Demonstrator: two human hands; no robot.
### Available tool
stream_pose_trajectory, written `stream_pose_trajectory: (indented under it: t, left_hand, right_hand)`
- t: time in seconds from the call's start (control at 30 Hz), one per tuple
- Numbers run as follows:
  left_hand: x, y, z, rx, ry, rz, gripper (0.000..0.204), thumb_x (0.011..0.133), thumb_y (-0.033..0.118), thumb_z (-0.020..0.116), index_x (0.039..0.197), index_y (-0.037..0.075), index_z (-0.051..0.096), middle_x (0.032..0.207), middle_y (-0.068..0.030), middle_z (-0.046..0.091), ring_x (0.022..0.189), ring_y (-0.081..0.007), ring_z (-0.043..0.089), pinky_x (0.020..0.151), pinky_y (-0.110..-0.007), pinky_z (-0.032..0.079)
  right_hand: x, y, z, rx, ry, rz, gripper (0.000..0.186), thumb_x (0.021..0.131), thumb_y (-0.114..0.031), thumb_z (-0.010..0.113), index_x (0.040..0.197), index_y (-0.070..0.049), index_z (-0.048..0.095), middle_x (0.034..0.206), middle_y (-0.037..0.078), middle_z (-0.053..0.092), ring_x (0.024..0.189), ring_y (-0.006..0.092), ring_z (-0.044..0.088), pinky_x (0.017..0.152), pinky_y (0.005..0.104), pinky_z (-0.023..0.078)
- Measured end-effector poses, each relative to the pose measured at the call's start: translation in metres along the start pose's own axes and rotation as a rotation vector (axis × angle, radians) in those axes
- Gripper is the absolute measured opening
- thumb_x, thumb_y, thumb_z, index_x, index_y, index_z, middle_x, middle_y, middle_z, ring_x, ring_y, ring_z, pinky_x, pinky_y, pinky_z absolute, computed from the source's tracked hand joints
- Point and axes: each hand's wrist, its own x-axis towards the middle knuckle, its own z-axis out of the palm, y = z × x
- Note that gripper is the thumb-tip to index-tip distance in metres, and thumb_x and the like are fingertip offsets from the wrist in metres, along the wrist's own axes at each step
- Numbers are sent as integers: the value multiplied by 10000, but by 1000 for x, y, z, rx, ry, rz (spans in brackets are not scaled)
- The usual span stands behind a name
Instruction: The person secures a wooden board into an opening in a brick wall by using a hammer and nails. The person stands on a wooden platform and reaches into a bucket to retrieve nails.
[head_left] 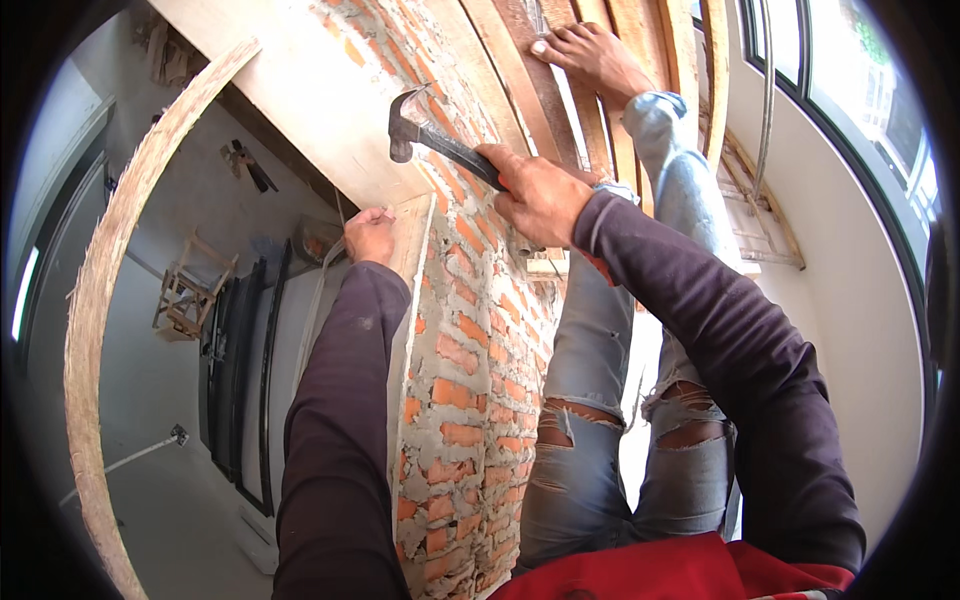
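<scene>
My right hand (pixel 543 200) grips a claw hammer (pixel 455 150) by its dark handle. The hammer's metal head is raised over a brick wall (pixel 465 380), beside a wide pale wooden board (pixel 310 110). My left hand (pixel 370 236) is closed, thumb and fingertips together, at the corner where that board meets a narrower wooden board (pixel 412 235) running along the wall's edge. Whatever sits between the left fingers is too small or hidden to make out. The hammer head is apart from the left hand and from the boards.
My bare foot (pixel 595 60) rests on wooden planks (pixel 515 60) at the top. A long curved wood strip (pixel 95 300) stands at the left. Far below lie a small wooden stool (pixel 192 285) and dark panels (pixel 235 370). A window (pixel 870 90) is at right.
</scene>
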Motion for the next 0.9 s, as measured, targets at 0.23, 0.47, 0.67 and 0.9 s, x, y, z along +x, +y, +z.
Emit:
stream_pose_trajectory:
  t: [0.23, 0.47, 0.67, 0.9]
  left_hand:
    - [-8, 8, -2, 223, 13, -62, 193, 808, 222, 750, 920, 67, 733, 849, -88, 726, 767, -186, 681, 727, -314, 509]
    - [-17, 33, -5, 331, 14, -158, 166, 814, 286, 734, 923, 162, 749, 925, -60, 728, 886, -246, 682, 776, -364, 519]
    - [-19, 24, -11, 320, 19, -195, 157, 816, 285, 725, 930, 182, 752, 969, -87, 721, 939, -289, 676, 814, -391, 527]
    - [-23, 34, -9, 332, 81, -158, 167, 789, 272, 755, 901, 148, 756, 887, -89, 726, 846, -259, 689, 769, -360, 524]
  right_hand:
    - [18, -38, 12, 240, -267, 155, 559, 904, -151, 562, 1397, -30, 327, 868, 233, 611, 853, 345, 620, 817, 426, 476]
    - [33, -32, 25, -34, -171, 140, 543, 931, -169, 553, 1417, 3, 383, 1020, 252, 630, 933, 326, 635, 875, 380, 472]
    - [35, -50, 41, -122, -219, 185, 503, 937, -151, 548, 1397, -4, 409, 886, 185, 631, 808, 255, 623, 752, 367, 482]
    - [36, -33, 59, -44, -183, 128, 355, 949, -174, 515, 1277, -54, 449, 820, 196, 613, 777, 318, 597, 725, 407, 462]
